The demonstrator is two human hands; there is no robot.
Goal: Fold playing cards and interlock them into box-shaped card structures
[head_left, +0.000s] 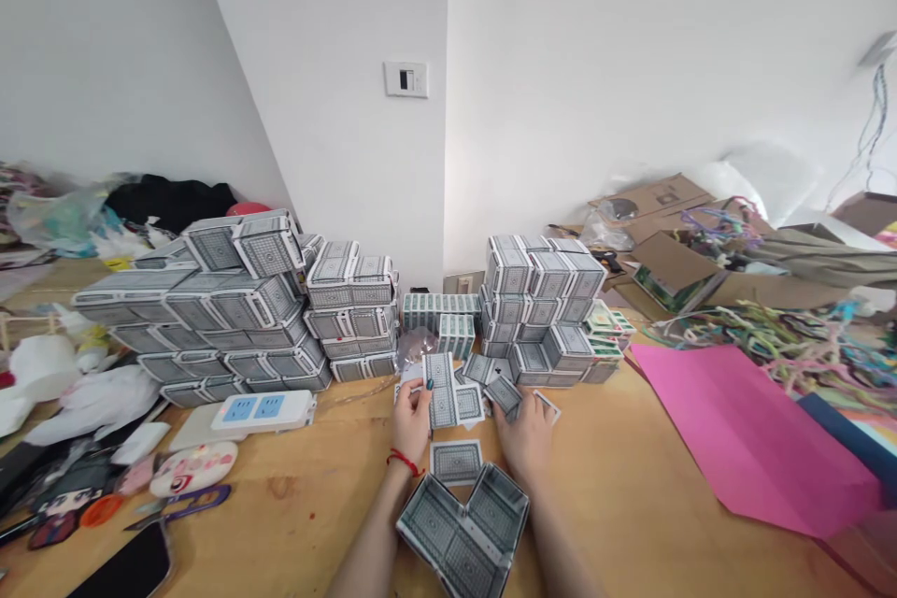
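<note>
My left hand [413, 416] is closed, its thumb pressed on an upright grey-backed playing card [439, 391]. On the right, my right hand [527, 434] grips another grey-backed card [503, 395], which is tilted; its other fingers are partly hidden. Several loose cards [468, 404] lie between and behind the hands, and one card [455, 461] rests back up just in front of them. Between my forearms stands a heart-shaped open box [466, 533] built from the same cards.
Stacked card blocks stand at left [245, 308], centre-left [352, 308] and right [539, 299]. Green card blocks [455, 334] sit against the wall. A power strip [263, 411], scissors [196, 500] and a phone [130, 565] lie left; pink paper [749, 434] and yarn [799, 332] lie right.
</note>
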